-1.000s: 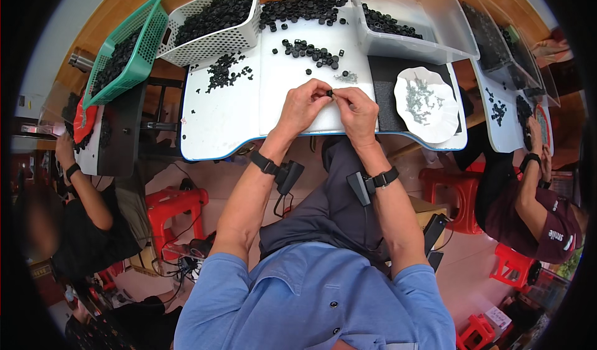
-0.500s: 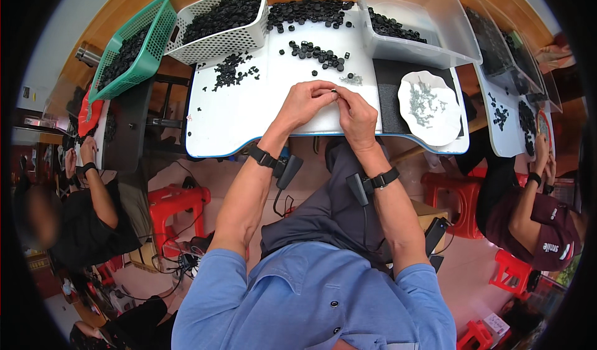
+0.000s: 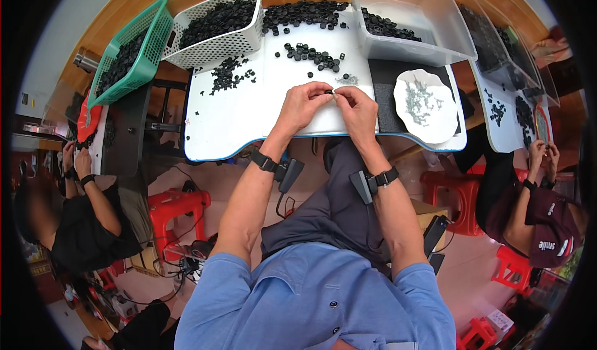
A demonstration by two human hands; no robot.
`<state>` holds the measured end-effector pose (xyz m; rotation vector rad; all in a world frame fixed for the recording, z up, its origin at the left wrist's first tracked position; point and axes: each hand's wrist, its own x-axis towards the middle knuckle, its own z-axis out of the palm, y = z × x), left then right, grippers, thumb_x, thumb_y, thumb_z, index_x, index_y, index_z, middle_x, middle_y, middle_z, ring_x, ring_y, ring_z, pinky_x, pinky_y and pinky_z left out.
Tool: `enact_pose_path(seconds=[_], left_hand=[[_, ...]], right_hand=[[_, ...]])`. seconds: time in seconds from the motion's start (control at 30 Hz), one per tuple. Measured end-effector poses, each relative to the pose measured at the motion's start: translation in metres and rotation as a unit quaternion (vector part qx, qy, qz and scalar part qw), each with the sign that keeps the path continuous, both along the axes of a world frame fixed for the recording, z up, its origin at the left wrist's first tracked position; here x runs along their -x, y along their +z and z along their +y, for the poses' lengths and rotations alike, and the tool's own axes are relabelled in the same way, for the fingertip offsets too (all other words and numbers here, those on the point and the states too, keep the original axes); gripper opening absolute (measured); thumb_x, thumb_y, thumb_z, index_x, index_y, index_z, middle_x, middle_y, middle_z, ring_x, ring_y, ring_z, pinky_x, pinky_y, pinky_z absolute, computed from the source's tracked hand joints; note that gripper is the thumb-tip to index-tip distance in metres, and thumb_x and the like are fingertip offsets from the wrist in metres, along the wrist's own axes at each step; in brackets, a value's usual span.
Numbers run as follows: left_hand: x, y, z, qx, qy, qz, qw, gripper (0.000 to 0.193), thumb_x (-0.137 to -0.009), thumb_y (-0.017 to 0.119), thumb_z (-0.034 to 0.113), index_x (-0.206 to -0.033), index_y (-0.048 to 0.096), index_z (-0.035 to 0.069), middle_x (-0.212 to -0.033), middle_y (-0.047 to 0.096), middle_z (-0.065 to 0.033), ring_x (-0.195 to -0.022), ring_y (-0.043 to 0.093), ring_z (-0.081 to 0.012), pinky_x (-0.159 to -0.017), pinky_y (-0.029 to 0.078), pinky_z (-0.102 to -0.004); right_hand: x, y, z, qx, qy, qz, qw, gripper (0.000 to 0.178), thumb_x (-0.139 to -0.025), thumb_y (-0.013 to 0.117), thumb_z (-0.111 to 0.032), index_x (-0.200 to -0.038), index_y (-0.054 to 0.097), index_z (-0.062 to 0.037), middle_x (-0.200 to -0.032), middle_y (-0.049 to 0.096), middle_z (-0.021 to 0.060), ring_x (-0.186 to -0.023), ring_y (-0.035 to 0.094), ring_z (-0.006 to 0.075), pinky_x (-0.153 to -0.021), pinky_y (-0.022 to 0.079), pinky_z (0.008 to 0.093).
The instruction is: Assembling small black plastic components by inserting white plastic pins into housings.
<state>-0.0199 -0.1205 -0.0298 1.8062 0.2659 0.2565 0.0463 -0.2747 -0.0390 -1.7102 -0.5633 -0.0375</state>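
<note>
We face a white counter (image 3: pixel 236 123), a clear bin (image 3: pixel 423 48) at its far edge, a scalloped plate (image 3: pixel 439 128) to our right. Our left hand (image 3: pixel 301 107) and right hand (image 3: pixel 357 112) nearly meet above the near side: left fingers pinch a small black part (image 3: pixel 329 92); right fingers stand narrow beside it, their hold unclear.

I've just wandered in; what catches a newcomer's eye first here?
The left hand pinches a small black piece over the white table, right hand beside it. Beyond, leftward, a green basket and a white basket hold black parts. A scalloped white plate lies at right.
</note>
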Motion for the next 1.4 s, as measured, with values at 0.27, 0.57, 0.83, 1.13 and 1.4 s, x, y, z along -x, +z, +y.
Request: enact_pose_path(seconds=[0.27, 0.57, 0.83, 1.13, 1.4], left_hand=[[-0.002, -0.002, -0.002, -0.021, 0.019, 0.003, 1.000, 0.026, -0.093, 0.075, 0.011, -0.114, 0.074, -0.004, -0.099, 0.078, -0.0086, -0.090, 0.070, -0.0101, -0.080, 0.055, -0.0239], [0.001, -0.006, 0.001, 0.040, 0.037, -0.019, 0.998, 0.024, -0.093, 0.075, 0.010, -0.112, 0.074, -0.004, -0.097, 0.076, -0.0056, -0.088, 0.068, -0.0085, -0.079, 0.054, -0.0234], [0.006, 0.047, 0.066, -0.049, 0.153, -0.089, 0.983, 0.024, -0.091, 0.078, 0.017, -0.111, 0.077, 0.003, -0.096, 0.076, -0.0049, -0.080, 0.065, -0.0082, -0.071, 0.052, -0.0239], [-0.029, 0.124, 0.148, -0.336, 0.247, -0.167, 0.893, 0.046, -0.079, 0.077, 0.006, -0.124, 0.068, 0.005, -0.130, 0.062, -0.0169, -0.127, 0.055, -0.0350, -0.100, 0.049, -0.0413], [-0.019, 0.021, 0.048, -0.267, 0.130, -0.021, 0.955, 0.024, -0.083, 0.077, 0.012, -0.105, 0.076, 0.003, -0.085, 0.064, -0.0091, -0.078, 0.062, -0.0237, -0.074, 0.051, -0.0377]], right_hand=[[-0.002, -0.003, -0.001, -0.027, -0.027, 0.030, 0.999, 0.009, -0.088, 0.075, -0.005, -0.095, 0.075, 0.0002, -0.081, 0.074, 0.0088, -0.069, 0.069, 0.0127, -0.065, 0.054, 0.0280], [0.000, 0.001, 0.000, -0.018, -0.048, -0.025, 0.998, 0.008, -0.087, 0.074, -0.003, -0.095, 0.074, 0.0001, -0.084, 0.075, 0.0114, -0.072, 0.071, 0.0170, -0.068, 0.055, 0.0296], [0.005, -0.012, -0.010, -0.028, -0.033, 0.010, 0.999, 0.008, -0.088, 0.073, -0.002, -0.095, 0.074, 0.0005, -0.080, 0.071, 0.0094, -0.067, 0.065, 0.0127, -0.063, 0.051, 0.0281], [0.001, -0.002, -0.004, -0.061, -0.065, -0.029, 0.996, 0.007, -0.090, 0.073, -0.003, -0.096, 0.073, 0.0009, -0.082, 0.072, 0.0096, -0.069, 0.065, 0.0138, -0.064, 0.051, 0.0275], [0.000, -0.010, -0.004, -0.084, -0.117, -0.036, 0.989, 0.013, -0.091, 0.070, -0.002, -0.104, 0.073, 0.0000, -0.090, 0.073, 0.0105, -0.072, 0.067, 0.0160, -0.068, 0.054, 0.0294]])
